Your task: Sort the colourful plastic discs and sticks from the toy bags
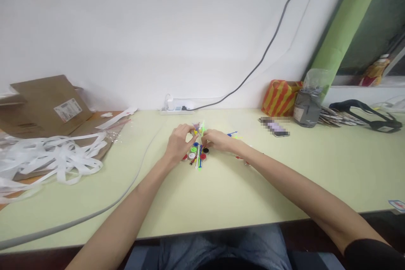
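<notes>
Both my hands meet over a small cluster of colourful plastic pieces at the middle of the table. My left hand (pixel 179 142) is closed in a pinch at the cluster's left side, around small parts too tiny to make out. From the right, my right hand (pixel 216 140) is also pinched closed, its fingertips close to those of the left. Below them lie round pieces with coloured centres, among them a green disc (pixel 193 149) and a red disc (pixel 203 157). Thin coloured sticks (pixel 198 161) lie between the discs. A blue arrow-like piece (pixel 232 134) rests beyond my right wrist.
White ribbon strips (pixel 72 156) and an opened cardboard box (pixel 50 105) lie at left. A grey cable (pixel 126 192) crosses the table. Along the wall stand a power strip (pixel 175 109), a striped bag (pixel 280 98) and a grey pouch (pixel 306 107); a phone (pixel 275 127) lies nearby.
</notes>
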Motion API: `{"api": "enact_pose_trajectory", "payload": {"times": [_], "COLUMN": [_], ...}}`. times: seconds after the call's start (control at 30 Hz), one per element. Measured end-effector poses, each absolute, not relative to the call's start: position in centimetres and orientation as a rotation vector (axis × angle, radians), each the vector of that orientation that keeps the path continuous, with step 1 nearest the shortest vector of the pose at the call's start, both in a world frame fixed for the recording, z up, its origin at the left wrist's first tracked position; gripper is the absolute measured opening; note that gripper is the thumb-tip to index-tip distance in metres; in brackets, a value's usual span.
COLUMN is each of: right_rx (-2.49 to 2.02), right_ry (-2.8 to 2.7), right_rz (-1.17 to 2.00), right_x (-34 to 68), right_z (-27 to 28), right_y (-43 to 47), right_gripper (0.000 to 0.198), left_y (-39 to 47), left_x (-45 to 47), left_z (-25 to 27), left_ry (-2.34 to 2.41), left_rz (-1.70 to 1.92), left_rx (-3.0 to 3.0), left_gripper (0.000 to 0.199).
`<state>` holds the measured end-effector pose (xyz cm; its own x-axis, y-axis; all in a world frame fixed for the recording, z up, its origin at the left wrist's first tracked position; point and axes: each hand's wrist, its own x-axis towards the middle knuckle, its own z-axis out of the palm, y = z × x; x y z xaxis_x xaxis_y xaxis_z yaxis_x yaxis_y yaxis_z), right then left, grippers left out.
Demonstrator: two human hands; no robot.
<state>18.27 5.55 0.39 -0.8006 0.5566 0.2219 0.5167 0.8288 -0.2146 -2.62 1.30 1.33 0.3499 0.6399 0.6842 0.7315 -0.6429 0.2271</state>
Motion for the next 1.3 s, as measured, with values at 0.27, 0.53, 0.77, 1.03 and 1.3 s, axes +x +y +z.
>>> {"api": "enact_pose_trajectory", "payload": {"times": [0.27,0.53,0.77,1.03,1.3], "right_rx": [-0.772,-0.721,-0.754,-0.847,-1.105], "right_ry": [-2.876,-2.847,-2.716,-2.586,-1.899], "right_rz": [-0.005,-0.506,-0.758,-0.708,-0.074], "right_x": [18.9,19.7,20.6,23.0,23.8], "right_z": [2.6,5.6,7.0,7.2,2.8], "right_y": [5.2,4.7,4.5,2.6,-1.2], "right_gripper": [0.025,0.033,0.031,0.027,0.014], "left_y": [1.2,1.2,1.1,1.3,0.8], "left_x": [-2.6,-2.6,-2.7,-2.6,-1.5], "left_z": [1.5,1.5,1.5,1.1,0.9], "left_ry": [-1.266,-1.273,-1.297,-1.354,-1.358], "left_rz": [-1.154,-1.125,-1.142,-1.170,-1.261], "left_rx": [-2.488,-2.485,-2.495,-2.521,-2.574], "left_gripper": [0.012,0.011,0.010,0.020,0.025]}}
